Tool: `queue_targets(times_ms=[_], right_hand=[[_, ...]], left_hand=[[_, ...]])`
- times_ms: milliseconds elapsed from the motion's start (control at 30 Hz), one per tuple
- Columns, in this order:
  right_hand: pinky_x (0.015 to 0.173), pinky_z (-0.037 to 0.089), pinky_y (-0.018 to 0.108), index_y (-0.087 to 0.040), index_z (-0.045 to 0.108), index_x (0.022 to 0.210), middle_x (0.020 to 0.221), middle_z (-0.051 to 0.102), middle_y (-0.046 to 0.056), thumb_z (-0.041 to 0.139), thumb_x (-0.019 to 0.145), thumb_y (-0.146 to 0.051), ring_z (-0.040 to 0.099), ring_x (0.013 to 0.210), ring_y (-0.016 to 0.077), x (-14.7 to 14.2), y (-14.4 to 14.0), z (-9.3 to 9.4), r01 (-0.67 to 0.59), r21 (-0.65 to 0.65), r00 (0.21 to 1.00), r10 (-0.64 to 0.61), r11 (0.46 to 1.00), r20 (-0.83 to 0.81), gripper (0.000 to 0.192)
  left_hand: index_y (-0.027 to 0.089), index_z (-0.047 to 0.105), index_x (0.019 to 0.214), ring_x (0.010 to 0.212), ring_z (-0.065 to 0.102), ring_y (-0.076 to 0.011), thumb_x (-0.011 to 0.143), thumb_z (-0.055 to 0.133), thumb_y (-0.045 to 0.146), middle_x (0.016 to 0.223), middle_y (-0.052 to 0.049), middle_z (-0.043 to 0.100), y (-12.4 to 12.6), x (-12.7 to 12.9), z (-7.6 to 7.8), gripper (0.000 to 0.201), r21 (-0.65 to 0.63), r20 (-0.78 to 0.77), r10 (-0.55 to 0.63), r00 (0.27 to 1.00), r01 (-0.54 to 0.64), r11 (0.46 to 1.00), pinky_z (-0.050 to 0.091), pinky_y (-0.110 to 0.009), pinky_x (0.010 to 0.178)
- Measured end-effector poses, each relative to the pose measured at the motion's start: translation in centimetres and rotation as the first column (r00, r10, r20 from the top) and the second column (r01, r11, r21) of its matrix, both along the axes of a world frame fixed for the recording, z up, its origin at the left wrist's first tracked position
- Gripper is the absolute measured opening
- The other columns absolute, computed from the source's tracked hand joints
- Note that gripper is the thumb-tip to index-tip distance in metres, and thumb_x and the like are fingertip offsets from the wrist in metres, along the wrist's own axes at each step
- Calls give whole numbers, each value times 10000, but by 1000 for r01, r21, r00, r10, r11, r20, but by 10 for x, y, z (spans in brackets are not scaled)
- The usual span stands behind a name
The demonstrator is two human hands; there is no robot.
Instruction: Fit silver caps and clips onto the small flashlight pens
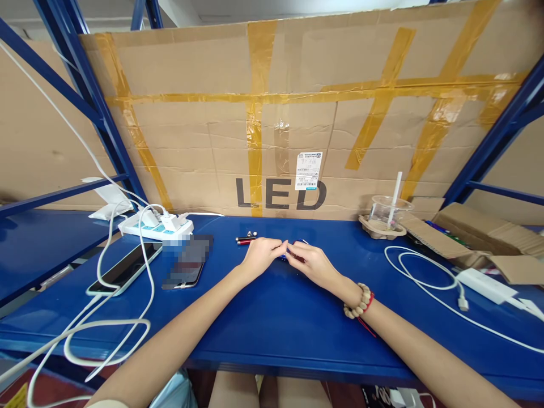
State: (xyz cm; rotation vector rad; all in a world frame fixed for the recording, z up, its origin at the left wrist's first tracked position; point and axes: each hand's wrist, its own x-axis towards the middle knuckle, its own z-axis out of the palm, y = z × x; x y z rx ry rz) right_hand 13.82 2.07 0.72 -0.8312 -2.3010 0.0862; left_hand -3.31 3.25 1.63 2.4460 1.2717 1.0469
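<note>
- The left hand (260,254) and the right hand (309,262) met fingertip to fingertip over the blue shelf (272,317), both curled narrow around a small dark pen-like object (284,257) pinched between them
- That object showed only as a sliver in the gap between the two hands; most of it was hidden by the fingers, so its exact shape could not be told
- Just beyond the left hand lay a red pen (245,242) and, beside it, a dark pen piece with small silvery bits (247,236), both apart from the fingers
- The right wrist wore a beaded bracelet (359,301) with a red cord
- To the left of the left hand a dark phone (187,262) lay flat, its screen blurred, and further left a tablet (124,268) lay with a white cable (144,266) draped over it
- Beyond those sat a white power strip (155,227) with chargers plugged in
- To the right of the right hand, well apart, a clear plastic cup (386,211) with a straw stood in a pulp tray
- Nearer on that side a white charger with coiled cable (484,285) lay on the shelf, next to flattened cardboard (480,235)
- Behind both hands a taped cardboard sheet marked LED (297,130) stood upright
</note>
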Motion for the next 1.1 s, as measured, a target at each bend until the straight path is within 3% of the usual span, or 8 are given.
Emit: queue_targets(times_ms=[200, 367, 500, 667, 1100], right_hand=[[601, 376, 235, -169, 565, 740, 610, 467, -3, 389, 894, -249, 416, 560, 113, -4, -2, 2, 11, 24, 996, -9, 1000, -83, 247], [558, 372, 230, -170, 600, 772, 607, 475, -1, 389, 894, -260, 444, 551, 116, -4, -2, 4, 42, -18, 985, -44, 999, -165, 260], [560, 380, 232, -169, 623, 902, 645, 481, 5, 382, 898, -293, 469, 578, 125, 1, 2, 4, 104, -32, 967, -108, 994, -231, 271], [607, 405, 231, -175, 614, 1034, 713, 525, 19, 383, 902, -294, 504, 637, 133, 5, 5, 5, 114, -37, 940, -120, 993, -321, 292], [720, 431, 258, -190, 619, 1057, 837, 587, 42, 386, 904, -287, 549, 768, 153, 6, 6, 4, 92, -57, 925, -106, 994, -365, 295]], left_hand=[[145, 340, 483, 474, 270, -74, 860, 347, 429, 469, 43, 301, -2, 1, 3, 472, -27, 50, -34, 998, 35, 999, 189, -220, 472], [148, 412, 528, 489, 316, -74, 870, 344, 403, 496, 45, 376, -6, 3, 4, 432, -48, 112, -28, 993, 33, 998, 241, -200, 488], [172, 554, 739, 512, 393, -80, 864, 387, 395, 562, 49, 469, -7, 4, 4, 305, -59, 155, -36, 987, 46, 997, 294, -187, 512], [186, 600, 930, 524, 434, -91, 838, 462, 390, 585, 38, 512, -4, 4, 2, 263, -12, 196, -31, 980, 34, 999, 336, -197, 538], [121, 576, 910, 477, 383, -80, 841, 440, 405, 496, 53, 409, -16, 19, 4, 322, -243, 474, -130, 871, 271, 931, 335, -206, 513]])
